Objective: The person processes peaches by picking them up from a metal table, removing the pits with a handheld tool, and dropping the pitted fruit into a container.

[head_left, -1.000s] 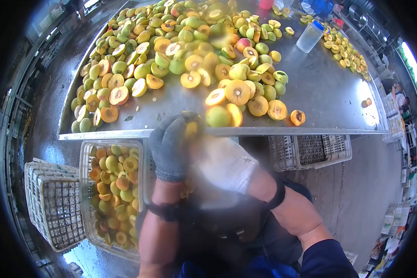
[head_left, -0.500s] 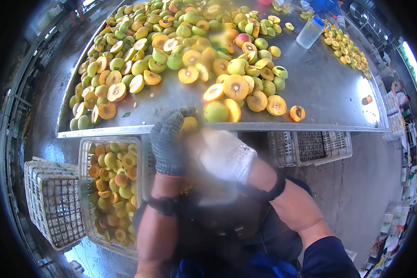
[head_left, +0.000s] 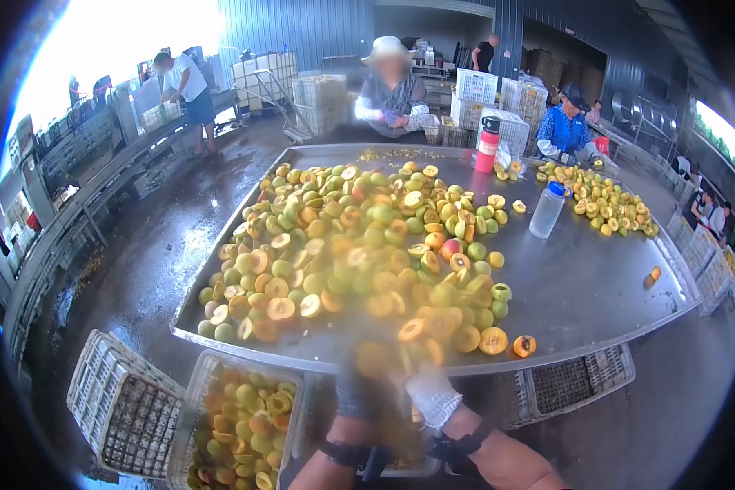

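Note:
My left hand (head_left: pixel 358 392), in a dark grey knit glove, is at the table's near edge. A blur covers its fingers, and an orange-yellow smear shows at their tips. Close on its right is my right hand (head_left: pixel 433 396) in a white knit glove, its fingers also too blurred to read. Just beyond both hands lie cut peach halves (head_left: pixel 493 340), yellow inside with green-yellow skins. They belong to a large pile of peaches (head_left: pixel 282 268) spread over the metal table (head_left: pixel 580 286). Whether either hand holds a fruit is hidden by the blur.
A crate of peach halves (head_left: pixel 253 416) stands below left, beside a tilted white crate (head_left: pixel 131 408). Another crate (head_left: pixel 580 382) is under the table at right. A clear bottle (head_left: pixel 547 211) and a red bottle (head_left: pixel 487 145) stand on the table. Two people (head_left: pixel 390 94) work across it.
The view has tilted up, bringing the far side and other people into sight. Both hands appear lower. The yellow fruit seen at my left hand before is now blurred.

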The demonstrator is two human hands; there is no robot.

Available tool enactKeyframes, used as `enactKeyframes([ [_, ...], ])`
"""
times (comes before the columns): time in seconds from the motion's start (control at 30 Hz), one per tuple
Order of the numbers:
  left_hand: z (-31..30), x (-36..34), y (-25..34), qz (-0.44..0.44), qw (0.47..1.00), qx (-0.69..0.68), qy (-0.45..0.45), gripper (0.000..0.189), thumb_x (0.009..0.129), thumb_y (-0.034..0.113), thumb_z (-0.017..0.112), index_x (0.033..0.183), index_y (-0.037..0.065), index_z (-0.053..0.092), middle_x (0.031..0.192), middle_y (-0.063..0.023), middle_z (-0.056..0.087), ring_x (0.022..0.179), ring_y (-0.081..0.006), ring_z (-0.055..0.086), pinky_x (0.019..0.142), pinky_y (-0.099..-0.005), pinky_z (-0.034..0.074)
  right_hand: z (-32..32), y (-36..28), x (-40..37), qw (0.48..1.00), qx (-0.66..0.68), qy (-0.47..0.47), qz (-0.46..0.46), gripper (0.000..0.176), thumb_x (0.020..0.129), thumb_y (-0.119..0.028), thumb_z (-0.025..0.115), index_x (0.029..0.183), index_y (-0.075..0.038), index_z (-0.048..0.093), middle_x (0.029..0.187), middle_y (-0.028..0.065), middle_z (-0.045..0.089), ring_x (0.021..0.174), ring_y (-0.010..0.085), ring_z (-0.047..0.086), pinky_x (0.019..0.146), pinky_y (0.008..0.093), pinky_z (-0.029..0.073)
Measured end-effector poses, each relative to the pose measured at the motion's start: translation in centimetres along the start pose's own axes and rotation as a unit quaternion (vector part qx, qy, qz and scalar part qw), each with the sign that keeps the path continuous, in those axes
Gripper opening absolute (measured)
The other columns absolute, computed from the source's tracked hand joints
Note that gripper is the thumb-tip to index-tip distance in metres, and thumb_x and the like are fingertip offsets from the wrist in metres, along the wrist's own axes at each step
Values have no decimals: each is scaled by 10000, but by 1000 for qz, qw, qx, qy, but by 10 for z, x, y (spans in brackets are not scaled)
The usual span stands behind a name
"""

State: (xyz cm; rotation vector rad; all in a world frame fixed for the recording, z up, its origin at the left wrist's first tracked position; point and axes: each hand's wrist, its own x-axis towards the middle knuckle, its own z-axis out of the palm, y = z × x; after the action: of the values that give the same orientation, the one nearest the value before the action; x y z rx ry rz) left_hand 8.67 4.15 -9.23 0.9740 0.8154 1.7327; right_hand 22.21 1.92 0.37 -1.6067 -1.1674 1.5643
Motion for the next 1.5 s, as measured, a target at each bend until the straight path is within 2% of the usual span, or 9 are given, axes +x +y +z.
enactKeyframes([
  [0.13,22,-19,27,-11,999,-10,-32,486,1055,337,548,1424,24,507,1272,-153,634,1192,-292,607,1064,-439,496,9,65,32,978,-38,40,-201,358,873,-260,842,1048,13,690,907,68,709,816,159,655,724,326,533],
  [0.3,10,-8,17,22,990,101,-98,499,1070,317,487,1416,-41,527,1310,-164,648,1205,-237,614,1060,-374,483,-2,15,4,982,16,68,-176,312,885,-84,791,1163,7,681,1077,73,729,981,147,669,853,318,539],
  [0.47,36,-16,75,-74,958,248,-126,443,1112,290,388,1334,-22,612,1250,-156,694,1145,-215,650,1024,-368,500,-23,8,3,941,-130,139,-279,329,833,-192,799,1098,-40,678,942,229,720,912,430,696,794,453,565],
  [0.6,42,-4,70,96,855,486,-152,392,1098,254,423,1300,-11,629,1179,-183,719,1094,-254,679,996,-384,513,-20,23,16,896,-215,211,-326,361,821,-252,818,1094,-62,676,999,226,725,975,449,688,826,487,554],
  [0.93,51,-17,64,-52,981,185,-16,452,1117,340,410,1287,-22,621,1166,-136,694,1066,-230,654,962,-375,517,-14,32,33,933,-183,130,-279,314,870,-191,757,1124,-34,659,1060,218,708,1029,412,682,881,463,535],
  [1.03,50,-13,54,-41,986,159,-5,452,1113,341,427,1273,-29,632,1195,-134,685,1092,-224,642,985,-381,507,-21,32,38,926,-184,119,-308,323,872,-176,748,1139,-23,652,1075,219,702,1047,409,677,892,460,528],
  [1.17,32,-7,27,155,855,486,-92,415,1103,310,468,1266,-30,643,1205,-136,685,1116,-235,634,1011,-387,495,-24,32,36,939,-139,131,-286,306,847,-183,748,1099,-32,661,989,210,723,975,422,697,852,453,546],
  [1.23,49,-12,26,124,926,352,-62,373,1090,268,488,1288,-16,627,1196,-130,688,1117,-238,642,992,-383,509,-26,27,31,924,-121,128,-339,278,837,-192,751,1055,-39,669,947,192,731,932,398,713,828,431,557],
  [1.5,16,-7,33,6,977,212,1,439,1075,310,440,1377,8,541,1288,-181,641,1136,-307,669,965,-419,556,-41,-4,-28,986,-2,-23,-162,171,929,-125,741,1037,-23,655,792,-10,636,730,86,609,643,275,517],
])
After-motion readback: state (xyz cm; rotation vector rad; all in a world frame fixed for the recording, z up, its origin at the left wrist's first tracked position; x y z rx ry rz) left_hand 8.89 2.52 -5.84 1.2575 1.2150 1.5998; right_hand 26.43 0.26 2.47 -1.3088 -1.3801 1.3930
